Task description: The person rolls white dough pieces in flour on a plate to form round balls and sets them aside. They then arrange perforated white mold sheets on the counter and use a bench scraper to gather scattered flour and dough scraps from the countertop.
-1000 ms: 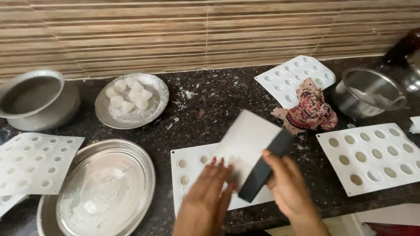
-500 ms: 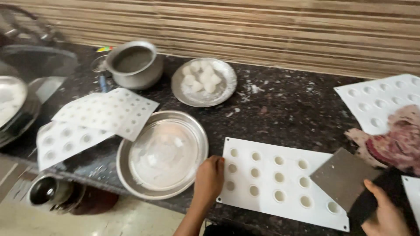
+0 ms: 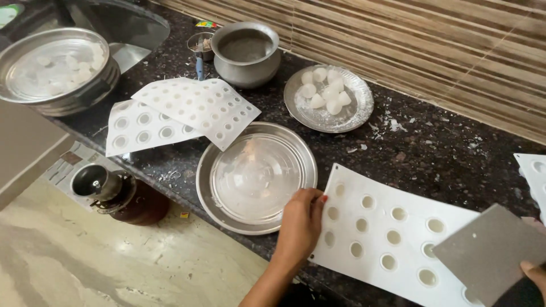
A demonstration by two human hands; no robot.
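Note:
My left hand grips the left edge of a white mould sheet with round cavities, lying on the dark stone counter. At the lower right corner my right hand, mostly out of frame, holds a flat grey metal scraper over the sheet's right end. A large empty steel plate lies just left of my left hand.
Two more white mould sheets overlap at the left. A small steel plate with white round pieces and a metal pot stand behind. A steel tray sits far left. The counter edge drops to the floor with a dark vessel.
The view has swung left and downward. My left hand moved from the scraper to the mould sheet's left edge, and my right hand with the scraper shifted to the right.

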